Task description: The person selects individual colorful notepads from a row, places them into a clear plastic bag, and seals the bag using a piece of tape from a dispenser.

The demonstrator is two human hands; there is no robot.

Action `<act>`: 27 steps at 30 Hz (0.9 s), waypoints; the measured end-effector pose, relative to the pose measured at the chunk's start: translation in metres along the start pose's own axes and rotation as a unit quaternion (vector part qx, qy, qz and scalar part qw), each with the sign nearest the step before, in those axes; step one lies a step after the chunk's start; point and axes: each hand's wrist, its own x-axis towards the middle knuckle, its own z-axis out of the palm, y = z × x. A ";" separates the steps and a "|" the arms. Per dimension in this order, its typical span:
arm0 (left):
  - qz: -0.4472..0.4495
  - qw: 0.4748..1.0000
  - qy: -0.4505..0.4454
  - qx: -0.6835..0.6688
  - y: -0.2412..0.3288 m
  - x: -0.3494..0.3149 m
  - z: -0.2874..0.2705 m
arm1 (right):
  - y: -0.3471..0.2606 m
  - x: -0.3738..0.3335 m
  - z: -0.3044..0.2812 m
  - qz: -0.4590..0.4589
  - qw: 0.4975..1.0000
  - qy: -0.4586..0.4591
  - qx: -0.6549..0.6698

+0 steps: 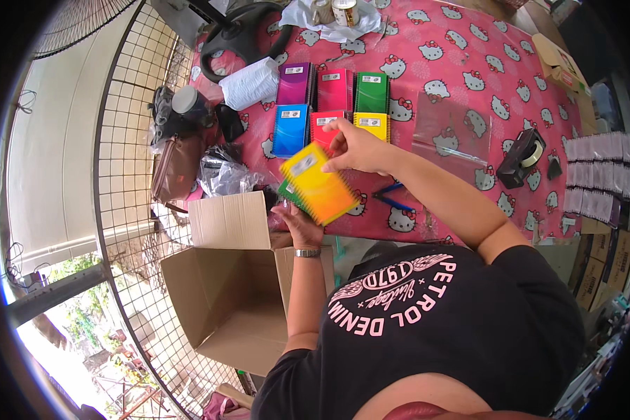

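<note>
My right hand (pixel 357 147) pinches the top edge of a yellow-orange spiral notebook (pixel 318 183), which is blurred and tilted above the table's near edge. My left hand (pixel 297 224), with a watch on its wrist, is underneath, palm up, holding a green notebook (pixel 285 190) that peeks out below the yellow one. Just beyond, six notebooks lie in two rows on the pink cartoon-cat tablecloth (pixel 434 42): purple (pixel 294 82), pink (pixel 334 89) and green (pixel 371 92), then blue (pixel 290 129), red (pixel 322 126) and yellow (pixel 373 126).
An open cardboard box (pixel 238 294) stands below the table edge at my left. A clear plastic bag (pixel 451 126), a black tape dispenser (pixel 521 157) and blue pens (pixel 388 197) lie to the right. A wire mesh fence (pixel 129 140) and bags (pixel 178 164) are at the left.
</note>
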 end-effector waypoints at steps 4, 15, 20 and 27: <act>0.024 0.990 -0.018 0.137 -0.001 0.004 -0.019 | 0.079 0.070 -0.026 -0.047 0.902 0.303 -0.305; 0.015 0.996 0.086 -0.027 0.000 -0.012 -0.029 | 0.007 0.043 -0.009 -0.110 0.980 0.155 -0.058; 0.074 0.997 0.025 0.025 0.008 -0.012 0.008 | -0.047 0.053 0.007 0.006 0.988 -0.106 -0.115; 0.039 0.993 0.095 0.053 0.011 -0.021 -0.039 | 0.035 0.151 0.038 0.057 0.897 0.259 -0.353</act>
